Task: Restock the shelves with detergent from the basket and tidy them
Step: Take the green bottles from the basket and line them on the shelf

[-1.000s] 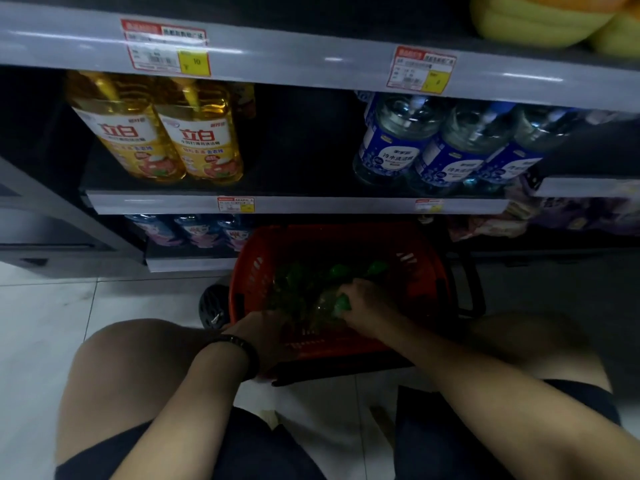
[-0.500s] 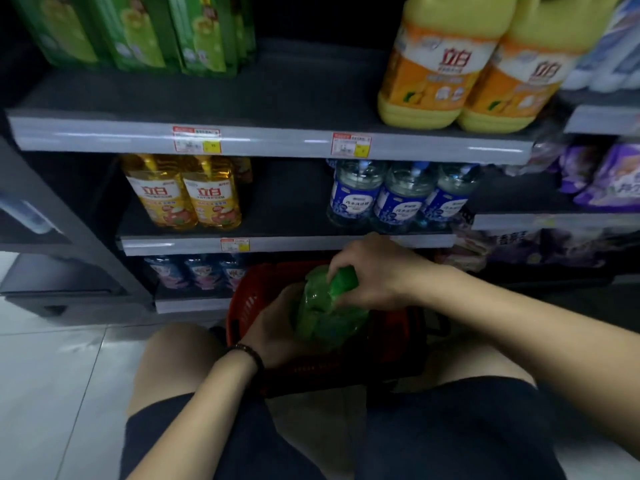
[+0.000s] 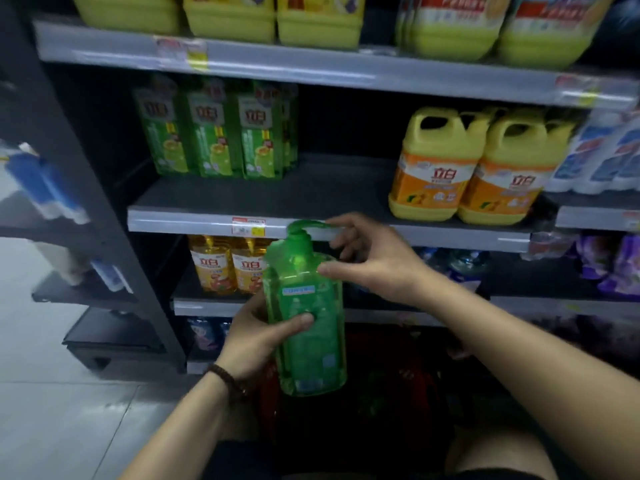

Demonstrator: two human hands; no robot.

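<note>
I hold a green pump bottle of detergent [image 3: 308, 327] upright in front of the shelves. My left hand [image 3: 256, 337] grips its body from the left, thumb across the front. My right hand [image 3: 374, 258] is at the top right of the bottle, its index fingertip on the pump spout and its thumb tip on the bottle's shoulder, fingers loosely spread. The red basket [image 3: 412, 372] lies dark below the bottle, between my knees. Matching green bottles [image 3: 214, 133] stand in a row at the left of the middle shelf [image 3: 194, 220].
Two yellow jugs [image 3: 478, 174] stand at the right of the middle shelf, with bare shelf between them and the green bottles. Amber bottles [image 3: 228, 265] sit one shelf lower. Yellow-green jugs [image 3: 318, 19] fill the top shelf. A dark upright post [image 3: 86, 174] bounds the left.
The green bottle came out of the basket and rose to the middle shelf's edge. My right hand loosened from the bottle's neck to a fingertip touch. My view tilted upward.
</note>
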